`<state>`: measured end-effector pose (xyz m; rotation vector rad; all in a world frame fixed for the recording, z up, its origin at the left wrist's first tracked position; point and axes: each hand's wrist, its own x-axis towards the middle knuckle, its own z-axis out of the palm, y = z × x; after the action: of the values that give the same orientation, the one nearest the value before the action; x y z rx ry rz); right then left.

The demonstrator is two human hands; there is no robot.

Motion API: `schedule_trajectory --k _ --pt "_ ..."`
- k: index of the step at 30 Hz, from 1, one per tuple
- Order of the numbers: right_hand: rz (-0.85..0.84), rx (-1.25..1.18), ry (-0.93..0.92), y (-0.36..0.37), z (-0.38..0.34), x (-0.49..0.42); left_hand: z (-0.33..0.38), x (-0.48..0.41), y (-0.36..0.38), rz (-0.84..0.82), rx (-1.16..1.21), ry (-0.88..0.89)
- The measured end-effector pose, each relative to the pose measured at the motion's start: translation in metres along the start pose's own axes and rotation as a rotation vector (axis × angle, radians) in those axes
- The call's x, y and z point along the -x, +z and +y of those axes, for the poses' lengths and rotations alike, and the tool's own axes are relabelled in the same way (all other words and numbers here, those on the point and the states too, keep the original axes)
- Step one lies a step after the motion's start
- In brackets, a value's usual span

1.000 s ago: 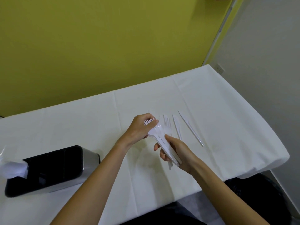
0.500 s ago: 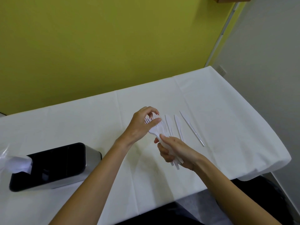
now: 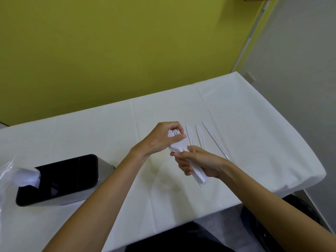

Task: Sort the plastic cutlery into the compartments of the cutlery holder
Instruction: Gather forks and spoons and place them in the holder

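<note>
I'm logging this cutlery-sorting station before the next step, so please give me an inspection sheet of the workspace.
Surface: table under a white creased tablecloth, faint stains near the middle.
Job's things: bundle of white plastic forks held in both hands; three white plastic knives lying side by side on the cloth beyond the hands; black-topped, metal-sided cutlery holder at the left.
Clutter: clear plastic bag with white paper at the holder's left end.
Grippers: left hand closed over the fork tines; right hand gripping the handles.
Cables: nothing seen.
Surroundings: yellow-green wall; grey wall at right with a socket.
</note>
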<state>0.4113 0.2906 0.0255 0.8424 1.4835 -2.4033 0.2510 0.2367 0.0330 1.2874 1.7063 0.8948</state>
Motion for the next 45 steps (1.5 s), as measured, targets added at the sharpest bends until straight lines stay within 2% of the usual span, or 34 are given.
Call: schedule_trajectory --k 2,3,7,12,16,20,26,31,37,42,45 --pt "-0.057 -0.032 0.047 0.0 -0.002 -0.001 0.003 -0.002 0.001 -0.002 -0.037 0.015" --pt "-0.079 0.029 0.054 -0.001 -0.004 0.0 0.005 -0.002 0.001 -0.007 -0.051 0.024" --pt "-0.04 0.544 0.059 -0.004 -0.012 0.002 0.009 -0.003 -0.001 -0.042 -0.031 0.043" --pt "0.021 0.632 -0.025 -0.001 -0.018 0.002 0.013 0.005 -0.008 0.034 0.101 0.021" --pt "0.097 0.64 -0.164 0.012 -0.032 -0.005 0.022 0.017 -0.034 0.257 0.185 -0.026" --pt "0.184 0.527 -0.293 0.036 -0.051 -0.023 0.032 0.045 -0.084 0.481 0.197 -0.004" --pt "0.141 0.436 -0.381 0.121 -0.074 -0.064 0.012 0.142 -0.168 0.773 0.178 0.051" --pt "0.174 0.422 -0.467 0.198 -0.072 -0.099 -0.035 0.215 -0.204 0.965 0.238 -0.069" --pt "0.271 0.478 -0.544 0.254 -0.05 -0.128 -0.099 0.248 -0.194 0.978 0.372 -0.221" --pt "0.365 0.768 -0.56 0.273 -0.025 -0.138 -0.133 0.253 -0.173 0.947 0.569 -0.278" --pt "0.339 0.927 -0.538 0.277 -0.014 -0.136 -0.138 0.25 -0.166 0.956 0.698 -0.313"
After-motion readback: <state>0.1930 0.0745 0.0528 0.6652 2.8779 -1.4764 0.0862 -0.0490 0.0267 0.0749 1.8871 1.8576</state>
